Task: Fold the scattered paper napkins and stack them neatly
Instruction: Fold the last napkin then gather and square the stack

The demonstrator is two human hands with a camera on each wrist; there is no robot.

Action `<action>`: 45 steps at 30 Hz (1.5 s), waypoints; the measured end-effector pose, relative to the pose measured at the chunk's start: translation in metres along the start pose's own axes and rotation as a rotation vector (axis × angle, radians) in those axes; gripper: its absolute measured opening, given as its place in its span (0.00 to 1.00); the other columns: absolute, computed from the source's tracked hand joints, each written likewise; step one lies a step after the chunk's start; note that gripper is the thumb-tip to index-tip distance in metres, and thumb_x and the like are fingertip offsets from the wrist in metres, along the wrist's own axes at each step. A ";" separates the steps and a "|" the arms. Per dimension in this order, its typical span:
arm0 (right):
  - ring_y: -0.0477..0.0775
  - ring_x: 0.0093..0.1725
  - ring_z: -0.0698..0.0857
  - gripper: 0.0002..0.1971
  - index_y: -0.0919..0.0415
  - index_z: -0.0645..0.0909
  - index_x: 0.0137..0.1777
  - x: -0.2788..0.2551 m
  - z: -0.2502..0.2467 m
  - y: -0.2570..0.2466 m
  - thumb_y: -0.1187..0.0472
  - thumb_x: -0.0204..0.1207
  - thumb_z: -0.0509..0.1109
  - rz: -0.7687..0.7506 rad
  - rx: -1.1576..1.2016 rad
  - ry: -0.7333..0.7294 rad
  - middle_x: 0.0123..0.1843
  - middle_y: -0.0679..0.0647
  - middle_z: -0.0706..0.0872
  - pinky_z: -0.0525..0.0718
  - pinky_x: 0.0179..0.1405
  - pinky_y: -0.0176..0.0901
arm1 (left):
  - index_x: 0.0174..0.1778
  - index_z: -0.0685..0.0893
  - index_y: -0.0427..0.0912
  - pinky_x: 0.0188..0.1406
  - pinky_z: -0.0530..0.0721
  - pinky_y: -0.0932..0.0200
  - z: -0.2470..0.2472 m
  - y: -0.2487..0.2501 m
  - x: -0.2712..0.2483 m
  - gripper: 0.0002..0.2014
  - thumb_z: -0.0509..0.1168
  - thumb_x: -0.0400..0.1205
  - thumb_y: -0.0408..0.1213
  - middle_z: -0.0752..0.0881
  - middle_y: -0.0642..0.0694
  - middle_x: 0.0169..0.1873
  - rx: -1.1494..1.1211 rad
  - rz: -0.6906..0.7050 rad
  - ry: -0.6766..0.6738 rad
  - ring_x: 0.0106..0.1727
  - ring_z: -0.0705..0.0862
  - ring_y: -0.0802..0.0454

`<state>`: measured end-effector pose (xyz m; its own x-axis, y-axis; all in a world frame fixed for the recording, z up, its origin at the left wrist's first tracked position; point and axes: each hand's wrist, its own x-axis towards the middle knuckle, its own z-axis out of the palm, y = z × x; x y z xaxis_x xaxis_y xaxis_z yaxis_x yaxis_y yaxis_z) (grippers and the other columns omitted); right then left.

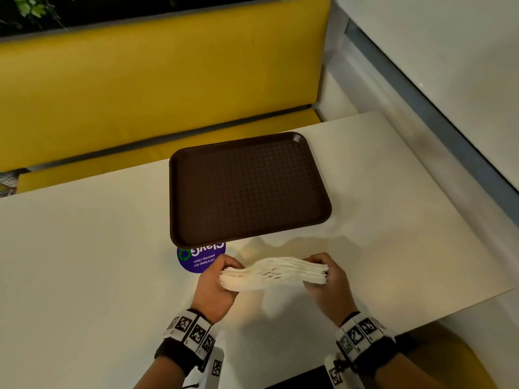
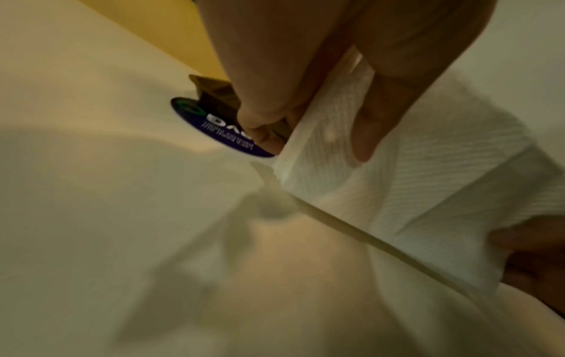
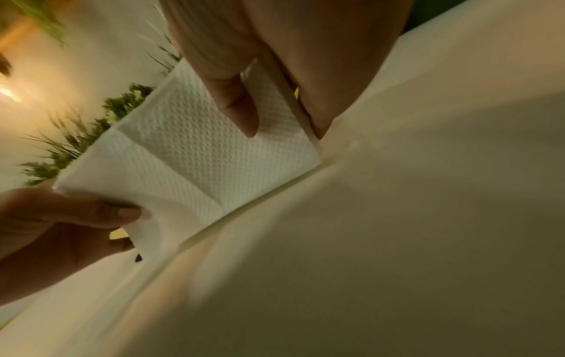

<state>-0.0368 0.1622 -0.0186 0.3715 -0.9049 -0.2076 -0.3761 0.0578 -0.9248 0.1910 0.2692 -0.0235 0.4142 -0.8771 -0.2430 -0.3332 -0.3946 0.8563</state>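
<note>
The thick stack of white embossed paper napkins (image 1: 273,273) is held just above the pale bench (image 1: 84,262), stretched between the two hands and sagging a little in the middle. The left hand (image 1: 216,287) grasps its left end, thumb on top and fingers curled beneath; the right hand (image 1: 328,282) grasps the right end the same way. In the wrist views the top napkin (image 3: 183,157) shows a crease across it, so the sheets look folded already.

By my reading the task is close to its end: no loose napkins lie anywhere on the bench in view, and what is gathered sits in one bundle. The layers at the left-hand end fan out unevenly, so squaring the edges and setting the stack down seem to be what is left. Whether every sheet inside is folded cannot be told.

Beyond the hands, away from the person, lies a dark brown rectangular plastic tray (image 1: 179,169) with nothing on it. Its near edge covers part of a round purple sticker (image 1: 193,262) just ahead of the left hand. A yellow upholstered seat (image 1: 140,80) runs behind the bench. Nothing stands between the hands and the tray, nor on the bench below them.
</note>
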 end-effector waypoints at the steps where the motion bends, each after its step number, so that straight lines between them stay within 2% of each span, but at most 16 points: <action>1: 0.48 0.38 0.85 0.15 0.54 0.81 0.44 0.001 -0.002 -0.002 0.75 0.66 0.76 -0.011 0.001 0.005 0.40 0.49 0.88 0.83 0.34 0.35 | 0.43 0.82 0.52 0.41 0.86 0.63 -0.002 0.002 0.002 0.18 0.78 0.68 0.27 0.88 0.57 0.40 0.003 0.014 0.008 0.42 0.87 0.57; 4: 0.49 0.39 0.86 0.17 0.53 0.80 0.47 0.006 -0.003 -0.002 0.76 0.66 0.73 0.026 0.004 -0.033 0.39 0.52 0.88 0.84 0.35 0.36 | 0.48 0.80 0.49 0.41 0.83 0.71 -0.003 0.005 0.005 0.19 0.78 0.69 0.26 0.88 0.54 0.42 -0.030 0.002 -0.004 0.44 0.86 0.61; 7: 0.45 0.44 0.88 0.22 0.50 0.80 0.50 0.008 0.002 0.005 0.78 0.65 0.68 0.135 0.015 -0.079 0.42 0.49 0.89 0.85 0.40 0.32 | 0.60 0.77 0.51 0.50 0.78 0.76 0.005 -0.007 0.008 0.26 0.78 0.69 0.31 0.85 0.57 0.53 0.042 -0.062 -0.065 0.51 0.84 0.66; 9: 0.42 0.45 0.87 0.22 0.49 0.81 0.49 0.009 0.005 0.008 0.78 0.65 0.68 0.154 0.010 -0.068 0.42 0.48 0.89 0.84 0.40 0.30 | 0.64 0.75 0.52 0.55 0.76 0.72 0.005 -0.011 0.010 0.28 0.78 0.70 0.33 0.83 0.59 0.56 0.089 -0.102 -0.082 0.56 0.82 0.64; 11: 0.41 0.45 0.87 0.20 0.48 0.81 0.49 0.010 0.004 0.009 0.76 0.66 0.69 0.148 -0.019 -0.058 0.43 0.47 0.89 0.84 0.42 0.30 | 0.57 0.76 0.56 0.53 0.78 0.75 0.004 -0.011 0.013 0.23 0.77 0.72 0.33 0.83 0.59 0.52 0.086 -0.095 -0.084 0.54 0.83 0.64; 14: 0.40 0.45 0.87 0.18 0.48 0.81 0.49 0.011 -0.001 0.008 0.73 0.69 0.70 0.128 -0.064 -0.069 0.43 0.46 0.89 0.83 0.43 0.31 | 0.50 0.75 0.59 0.54 0.85 0.64 0.001 -0.008 0.015 0.21 0.77 0.73 0.34 0.84 0.58 0.48 0.093 -0.101 -0.076 0.50 0.84 0.63; 20: 0.40 0.50 0.88 0.17 0.47 0.84 0.55 0.020 -0.018 -0.011 0.68 0.71 0.71 0.138 -0.066 -0.136 0.49 0.44 0.91 0.85 0.51 0.36 | 0.63 0.78 0.54 0.59 0.82 0.59 -0.010 -0.004 0.011 0.24 0.77 0.72 0.43 0.86 0.58 0.55 0.059 -0.156 -0.049 0.56 0.84 0.57; 23: 0.39 0.45 0.89 0.14 0.49 0.84 0.54 0.041 -0.025 -0.036 0.68 0.73 0.71 0.119 -0.077 -0.203 0.46 0.47 0.91 0.82 0.43 0.32 | 0.60 0.83 0.53 0.54 0.87 0.51 -0.028 0.010 0.021 0.20 0.77 0.73 0.41 0.91 0.55 0.50 -0.123 -0.120 -0.059 0.52 0.89 0.55; 25: 0.40 0.42 0.89 0.11 0.52 0.84 0.53 0.063 -0.025 -0.051 0.66 0.75 0.71 0.113 -0.101 -0.236 0.44 0.48 0.91 0.82 0.38 0.31 | 0.59 0.84 0.47 0.46 0.87 0.58 -0.040 0.026 0.034 0.16 0.75 0.76 0.35 0.92 0.51 0.48 -0.231 -0.107 -0.065 0.49 0.90 0.55; 27: 0.46 0.44 0.89 0.08 0.55 0.84 0.53 0.088 -0.023 -0.060 0.62 0.75 0.71 0.132 -0.141 -0.223 0.45 0.51 0.91 0.85 0.40 0.38 | 0.55 0.86 0.40 0.37 0.85 0.67 -0.051 0.040 0.051 0.12 0.73 0.77 0.34 0.92 0.47 0.44 -0.257 -0.142 -0.043 0.43 0.91 0.57; 29: 0.54 0.47 0.89 0.09 0.58 0.85 0.51 0.115 -0.017 -0.064 0.57 0.73 0.72 0.138 -0.192 -0.215 0.46 0.54 0.91 0.87 0.47 0.52 | 0.53 0.87 0.39 0.36 0.84 0.67 -0.058 0.044 0.072 0.10 0.73 0.77 0.37 0.92 0.47 0.43 -0.243 -0.192 -0.015 0.42 0.91 0.55; 32: 0.56 0.47 0.89 0.15 0.59 0.86 0.49 0.150 -0.006 -0.068 0.50 0.68 0.72 0.171 -0.249 -0.250 0.45 0.55 0.91 0.86 0.51 0.58 | 0.51 0.87 0.41 0.41 0.86 0.60 -0.060 0.038 0.101 0.09 0.73 0.78 0.40 0.91 0.45 0.44 -0.197 -0.248 0.014 0.43 0.90 0.51; 37: 0.58 0.49 0.87 0.11 0.63 0.85 0.51 0.185 0.011 -0.061 0.56 0.73 0.71 0.235 -0.377 -0.301 0.47 0.58 0.89 0.85 0.55 0.55 | 0.52 0.86 0.42 0.55 0.86 0.47 -0.048 0.016 0.133 0.13 0.71 0.78 0.47 0.89 0.44 0.46 0.045 -0.358 0.030 0.47 0.87 0.48; 41: 0.62 0.59 0.84 0.20 0.64 0.77 0.64 0.191 0.028 -0.056 0.57 0.75 0.69 0.264 -0.596 -0.265 0.62 0.60 0.84 0.81 0.56 0.48 | 0.62 0.79 0.41 0.59 0.84 0.48 -0.036 0.014 0.141 0.20 0.68 0.79 0.49 0.85 0.43 0.56 0.304 -0.422 0.039 0.56 0.84 0.45; 43: 0.64 0.66 0.79 0.26 0.64 0.69 0.72 0.183 0.030 -0.058 0.60 0.76 0.69 0.214 -0.618 -0.176 0.70 0.63 0.76 0.78 0.62 0.50 | 0.69 0.72 0.44 0.64 0.80 0.45 -0.031 0.017 0.134 0.24 0.67 0.80 0.49 0.78 0.43 0.65 0.359 -0.353 0.154 0.64 0.79 0.43; 45: 0.62 0.70 0.74 0.32 0.60 0.61 0.78 0.170 0.029 -0.060 0.61 0.77 0.70 0.054 -0.681 -0.098 0.74 0.62 0.68 0.77 0.67 0.52 | 0.74 0.67 0.46 0.63 0.79 0.42 -0.028 0.020 0.124 0.27 0.64 0.81 0.50 0.71 0.44 0.68 0.555 -0.175 0.250 0.65 0.74 0.41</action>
<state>0.0736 0.0166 -0.0078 0.4002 -0.8642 -0.3051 -0.8339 -0.2053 -0.5123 0.2588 0.1605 -0.0238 0.6654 -0.7229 -0.1862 -0.6048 -0.6682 0.4332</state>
